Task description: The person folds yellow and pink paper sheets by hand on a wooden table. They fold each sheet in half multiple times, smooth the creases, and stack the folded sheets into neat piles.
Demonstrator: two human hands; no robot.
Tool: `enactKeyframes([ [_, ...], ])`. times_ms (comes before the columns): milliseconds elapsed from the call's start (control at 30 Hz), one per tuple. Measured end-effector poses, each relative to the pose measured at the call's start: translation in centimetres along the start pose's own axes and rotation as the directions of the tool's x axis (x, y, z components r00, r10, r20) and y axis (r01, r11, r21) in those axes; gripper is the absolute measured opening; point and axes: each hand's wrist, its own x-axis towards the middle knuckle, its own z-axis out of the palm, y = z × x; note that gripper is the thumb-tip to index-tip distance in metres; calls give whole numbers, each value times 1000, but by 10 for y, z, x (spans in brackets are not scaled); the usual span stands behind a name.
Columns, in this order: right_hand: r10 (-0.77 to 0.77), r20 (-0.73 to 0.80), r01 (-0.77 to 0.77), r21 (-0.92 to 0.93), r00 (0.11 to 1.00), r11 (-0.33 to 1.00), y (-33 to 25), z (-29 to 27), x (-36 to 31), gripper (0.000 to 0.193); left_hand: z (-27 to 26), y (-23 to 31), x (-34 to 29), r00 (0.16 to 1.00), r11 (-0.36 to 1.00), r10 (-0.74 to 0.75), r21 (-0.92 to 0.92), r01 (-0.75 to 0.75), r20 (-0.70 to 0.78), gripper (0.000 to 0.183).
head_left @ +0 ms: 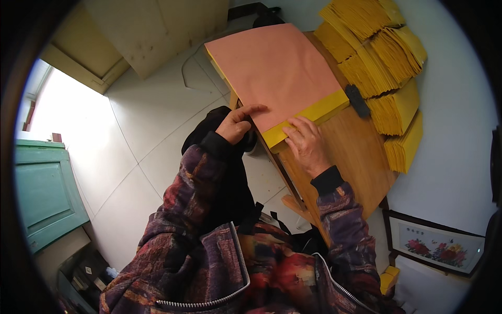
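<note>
A large pink sheet (282, 68) lies over yellow paper (308, 111) on the wooden table. A yellow strip shows along the sheet's near edge. At the sheet's near left corner is my left hand (236, 123); its index finger stretches over the pink surface while the other fingers are curled, with nothing visible in them. My right hand (307, 142) rests its slightly bent fingertips on the yellow strip, and no held object shows. A small dark block-like thing (357, 101) sits by the right end of the strip.
The wooden table (355, 162) runs beneath the paper toward the wall. Several bundles of folded yellow paper (389, 107) are piled along its right side. A framed flower picture (436, 243) leans at lower right. A teal cabinet (49, 196) stands left, on a tiled floor (151, 136).
</note>
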Motion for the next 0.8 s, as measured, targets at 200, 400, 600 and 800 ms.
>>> enactKeyframes([
  [200,-18,-97,25,68,995,997,5,1,8,17,-3,-3,1,995,947,95,310,-86,-13,56],
  [400,144,45,-150,376,989,914,19,-6,21,12,1,10,-1,1000,983,-25,181,25,-3,50],
  [600,213,277,-343,615,937,710,31,-13,39,10,-3,14,0,998,988,-59,146,54,28,37],
  [800,198,323,-363,607,926,707,31,-20,44,10,-1,4,4,998,976,50,215,-43,-26,33],
])
